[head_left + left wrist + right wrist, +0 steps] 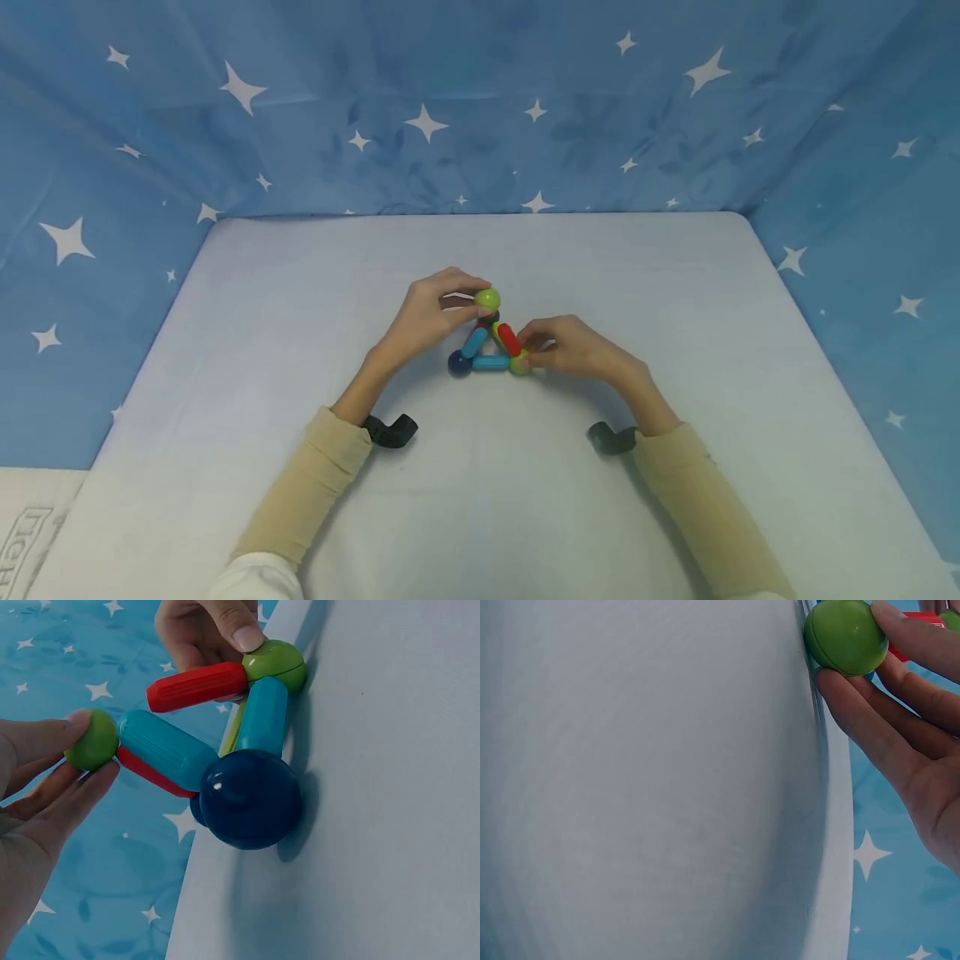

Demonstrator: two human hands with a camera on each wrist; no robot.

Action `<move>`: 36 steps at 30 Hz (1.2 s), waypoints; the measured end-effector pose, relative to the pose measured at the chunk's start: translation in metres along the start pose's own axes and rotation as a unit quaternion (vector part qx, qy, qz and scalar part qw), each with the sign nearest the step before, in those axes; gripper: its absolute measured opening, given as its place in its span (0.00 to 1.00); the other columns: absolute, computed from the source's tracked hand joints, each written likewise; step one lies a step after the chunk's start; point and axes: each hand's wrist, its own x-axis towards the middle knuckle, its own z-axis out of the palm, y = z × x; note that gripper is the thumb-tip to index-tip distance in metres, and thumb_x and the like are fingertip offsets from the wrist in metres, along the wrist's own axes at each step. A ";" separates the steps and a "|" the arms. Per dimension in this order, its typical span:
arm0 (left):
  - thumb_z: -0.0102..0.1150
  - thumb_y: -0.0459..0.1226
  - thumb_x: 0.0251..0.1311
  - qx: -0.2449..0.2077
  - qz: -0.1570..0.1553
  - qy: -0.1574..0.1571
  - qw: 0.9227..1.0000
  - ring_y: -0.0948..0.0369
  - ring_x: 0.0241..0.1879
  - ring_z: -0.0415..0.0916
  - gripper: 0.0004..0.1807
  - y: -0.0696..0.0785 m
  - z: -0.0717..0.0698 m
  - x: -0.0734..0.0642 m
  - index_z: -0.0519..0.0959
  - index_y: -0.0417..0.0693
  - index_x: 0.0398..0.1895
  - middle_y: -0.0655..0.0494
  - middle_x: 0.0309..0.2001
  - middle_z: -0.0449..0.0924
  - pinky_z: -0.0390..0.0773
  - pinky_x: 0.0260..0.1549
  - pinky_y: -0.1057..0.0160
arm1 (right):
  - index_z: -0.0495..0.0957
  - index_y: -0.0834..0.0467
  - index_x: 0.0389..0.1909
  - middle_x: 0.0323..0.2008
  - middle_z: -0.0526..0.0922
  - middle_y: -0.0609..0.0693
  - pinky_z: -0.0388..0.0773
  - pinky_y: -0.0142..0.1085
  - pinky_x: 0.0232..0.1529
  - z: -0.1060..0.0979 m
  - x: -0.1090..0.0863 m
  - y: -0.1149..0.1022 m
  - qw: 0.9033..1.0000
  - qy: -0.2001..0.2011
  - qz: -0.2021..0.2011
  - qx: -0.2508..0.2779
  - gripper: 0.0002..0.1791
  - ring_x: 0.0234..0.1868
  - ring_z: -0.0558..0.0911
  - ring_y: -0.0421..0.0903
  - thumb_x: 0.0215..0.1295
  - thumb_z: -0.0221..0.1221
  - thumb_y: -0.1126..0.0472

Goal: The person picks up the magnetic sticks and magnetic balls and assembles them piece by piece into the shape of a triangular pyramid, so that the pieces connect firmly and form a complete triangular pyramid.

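My left hand [431,308] pinches a green ball [487,298] at the top of a magnetic stick-and-ball frame. My right hand [573,346] grips another green ball [519,363] low at the frame's right corner. A dark blue ball [459,362] forms the near left corner, joined to the right one by a light blue rod [491,362]. Another light blue rod [165,748] and a red rod [154,774] lead up to the top ball. From the right ball rises a second red rod [196,687], its upper end apart from the top ball. A yellow-green rod [232,733] is partly hidden behind.
The frame stands on a white table [480,500]. A blue curtain with white stars [480,100] borders its back and sides. Black curved mounts [392,432] stick out at both wrists. Printed pale material [33,525] lies at the lower left.
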 end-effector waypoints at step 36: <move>0.67 0.23 0.61 0.176 0.014 -0.137 0.975 0.54 0.47 0.82 0.28 0.014 0.003 -0.016 0.75 0.48 0.63 0.53 0.59 0.79 0.84 0.47 0.60 | 0.83 0.56 0.50 0.46 0.87 0.49 0.84 0.44 0.53 0.004 -0.004 -0.002 1.000 0.004 -0.030 -0.004 0.13 0.49 0.84 0.46 0.65 0.69 0.61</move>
